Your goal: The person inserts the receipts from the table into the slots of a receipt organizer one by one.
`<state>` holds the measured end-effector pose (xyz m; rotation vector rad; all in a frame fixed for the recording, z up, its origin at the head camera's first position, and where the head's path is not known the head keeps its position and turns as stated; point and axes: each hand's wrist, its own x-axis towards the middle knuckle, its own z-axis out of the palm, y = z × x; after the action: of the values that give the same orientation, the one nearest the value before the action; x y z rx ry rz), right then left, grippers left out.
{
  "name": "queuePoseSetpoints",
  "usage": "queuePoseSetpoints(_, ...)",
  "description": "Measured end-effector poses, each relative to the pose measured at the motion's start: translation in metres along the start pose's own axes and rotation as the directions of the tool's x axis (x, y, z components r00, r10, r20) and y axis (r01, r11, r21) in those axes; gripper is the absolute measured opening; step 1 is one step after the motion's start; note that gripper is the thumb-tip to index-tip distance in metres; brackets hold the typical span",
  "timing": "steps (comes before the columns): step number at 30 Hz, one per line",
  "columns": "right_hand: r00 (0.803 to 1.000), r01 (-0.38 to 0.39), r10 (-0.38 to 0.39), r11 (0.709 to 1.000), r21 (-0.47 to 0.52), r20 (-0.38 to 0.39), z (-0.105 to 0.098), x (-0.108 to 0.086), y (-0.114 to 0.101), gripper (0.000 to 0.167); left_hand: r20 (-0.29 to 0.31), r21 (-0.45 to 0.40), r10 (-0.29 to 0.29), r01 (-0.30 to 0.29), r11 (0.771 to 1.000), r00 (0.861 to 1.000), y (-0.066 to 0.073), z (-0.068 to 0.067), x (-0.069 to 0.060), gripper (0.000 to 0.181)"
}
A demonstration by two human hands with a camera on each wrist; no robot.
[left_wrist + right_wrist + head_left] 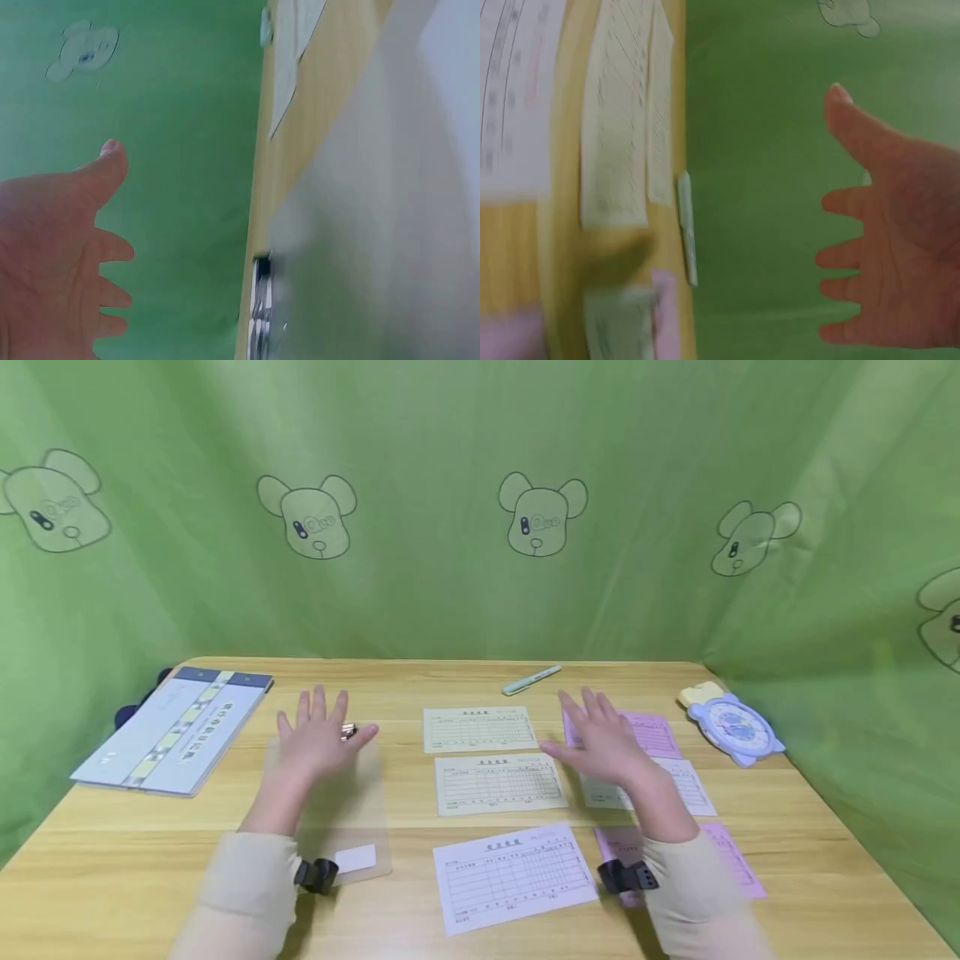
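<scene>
Fingers spread, my left hand (317,742) hovers above a translucent clipboard (367,814) and holds nothing. The clipboard's metal clip (348,732) shows beside the thumb; the same clip (260,307) appears in the left wrist view. My right hand (600,745), also spread and holding nothing, is over the right column of slips: a pink slip (656,735), a white slip (688,787) and another pink slip (738,864), each partly hidden by the hand or arm. Between the hands lie three printed slips: an upper (480,729), a middle (501,785) and a lower one (516,878).
A pale green pen (531,680) lies near the back edge. At left is a light blue folder (176,731) with a dark object behind it. A blue animal-shaped clock or timer (737,728) and a yellowish block (699,694) sit at right. A green curtain (435,593) surrounds the wooden table.
</scene>
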<state>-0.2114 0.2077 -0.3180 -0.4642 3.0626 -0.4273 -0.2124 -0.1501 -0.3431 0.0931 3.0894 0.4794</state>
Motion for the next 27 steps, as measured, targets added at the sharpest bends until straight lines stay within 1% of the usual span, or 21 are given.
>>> queuePoseSetpoints(5, 0.998, 0.011, -0.008, 0.999, 0.046, -0.055, -0.015, -0.02, 0.031, 0.084, -0.012, -0.036, -0.026, 0.025, 0.999, 1.0, -0.021, -0.011, 0.003, 0.084)
queuePoseSetpoints(7, 0.997, 0.013, -0.007, 0.998, 0.066, -0.08, -0.02, -0.028, 0.046, 0.083, -0.02, -0.066, -0.025, 0.023, 0.998, 0.999, -0.029, -0.013, 0.004, 0.083)
queuePoseSetpoints(11, 0.989, 0.059, -0.036, 0.985, 0.16, -0.144, -0.028, -0.047, 0.075, 0.08, -0.038, -0.149, -0.008, 0.002, 0.989, 0.999, -0.046, -0.015, 0.004, 0.081)
queuePoseSetpoints(14, 0.984, 0.085, -0.043, 0.966, 0.245, -0.172, -0.031, -0.061, 0.094, 0.075, -0.037, -0.24, 0.031, -0.039, 0.97, 0.999, -0.06, -0.013, 0.005, 0.077)
queuePoseSetpoints(16, 0.985, 0.075, -0.027, 0.956, 0.282, -0.168, -0.031, -0.069, 0.105, 0.073, -0.018, -0.294, 0.06, -0.063, 0.954, 0.998, -0.07, -0.01, 0.005, 0.075)
queuePoseSetpoints(18, 0.989, 0.047, 0.002, 0.945, 0.324, -0.148, -0.029, -0.075, 0.115, 0.07, 0.011, -0.342, 0.085, -0.076, 0.937, 0.996, -0.079, -0.007, 0.005, 0.073)
queuePoseSetpoints(20, 0.992, 0.013, 0.034, 0.931, 0.365, -0.122, -0.026, -0.081, 0.125, 0.068, 0.044, -0.374, 0.09, -0.067, 0.925, 0.995, -0.086, -0.002, 0.005, 0.072)
queuePoseSetpoints(21, 0.993, 0.003, 0.043, 0.922, 0.388, -0.11, -0.025, -0.083, 0.129, 0.067, 0.05, -0.389, 0.096, -0.069, 0.919, 0.994, -0.089, 0.0, 0.005, 0.07)
queuePoseSetpoints(23, 0.994, -0.012, 0.058, 0.9, 0.435, -0.091, -0.022, -0.088, 0.138, 0.065, 0.051, -0.418, 0.1, -0.07, 0.906, 0.994, -0.093, 0.004, 0.005, 0.067)
queuePoseSetpoints(25, 0.995, -0.029, 0.07, 0.895, 0.446, -0.076, -0.018, -0.093, 0.147, 0.061, 0.039, -0.434, 0.104, -0.077, 0.897, 0.994, -0.095, 0.008, 0.007, 0.064)
queuePoseSetpoints(27, 0.994, -0.055, 0.093, 0.895, 0.443, -0.064, -0.014, -0.099, 0.156, 0.059, 0.02, -0.45, 0.108, -0.087, 0.889, 0.994, -0.097, 0.012, 0.009, 0.061)
